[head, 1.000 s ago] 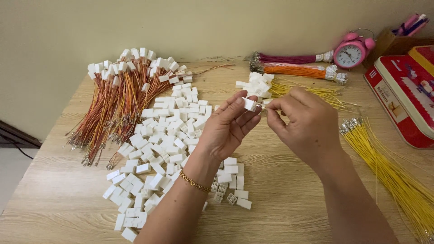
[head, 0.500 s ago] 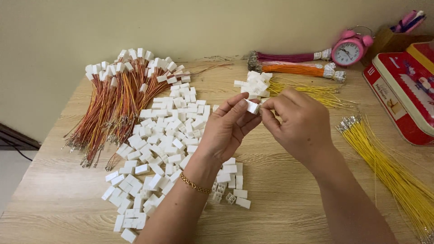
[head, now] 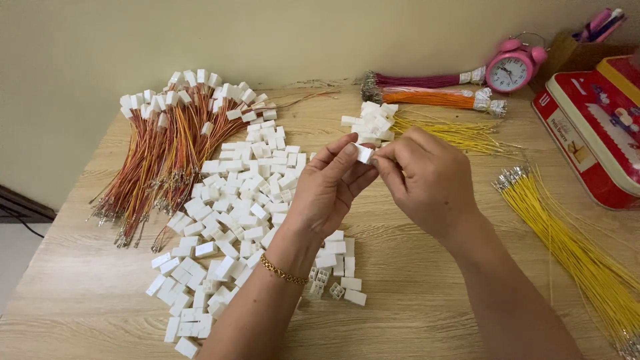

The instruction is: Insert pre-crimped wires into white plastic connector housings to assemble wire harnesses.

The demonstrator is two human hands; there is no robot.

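A red rectangular tin [head: 593, 143] sits at the table's [head: 413, 313] right edge, one pink alarm clock [head: 510, 67] behind it. Left hand [head: 327, 190] and right hand [head: 427, 180] both pinch one white connector housing [head: 364, 153] above the table's middle.

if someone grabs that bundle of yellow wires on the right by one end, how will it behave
Probably floppy: the yellow wires are long, thin strands that already curve and fan out across the wooden table. They look loose on the near side, with no tie in view, so some would likely slip out. Likely light, and the metal tips may snag each other.
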